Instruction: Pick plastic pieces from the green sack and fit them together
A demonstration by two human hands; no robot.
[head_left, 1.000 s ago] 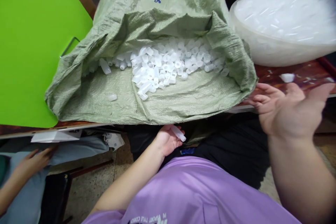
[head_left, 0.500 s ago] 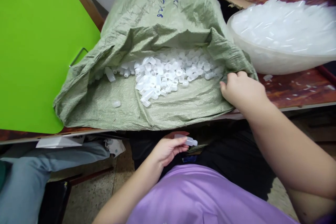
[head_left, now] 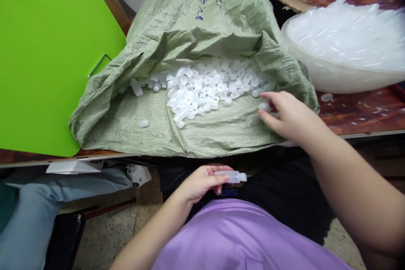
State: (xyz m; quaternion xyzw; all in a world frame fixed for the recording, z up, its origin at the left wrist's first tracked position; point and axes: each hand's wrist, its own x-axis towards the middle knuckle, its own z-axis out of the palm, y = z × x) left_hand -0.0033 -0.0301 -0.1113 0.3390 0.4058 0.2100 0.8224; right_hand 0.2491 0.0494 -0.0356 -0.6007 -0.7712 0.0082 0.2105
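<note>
The left hand (head_left: 205, 181) holds a small cloudy plastic tube (head_left: 232, 176) just in front of the counter's (head_left: 357, 114) front edge, thumb on top and fingers closed round the body, narrow end poking out free. A light pinch should suit what looks like a thin wall, and leaving that end uncovered makes it easy to get at. Over the front edge, the right hand (head_left: 291, 116) reaches into the mouth of the sack (head_left: 209, 139), thumb and fingertips narrowly apart around a loose plastic piece (head_left: 265, 106); I cannot tell whether they grip it. It is best taken by its sides, without raking the heap (head_left: 196, 93) deeper in the sack, since stray pieces could roll off the front edge. Lifting clear of the sack's floppy lip, which covers part of that edge, would avoid a snag.
</note>
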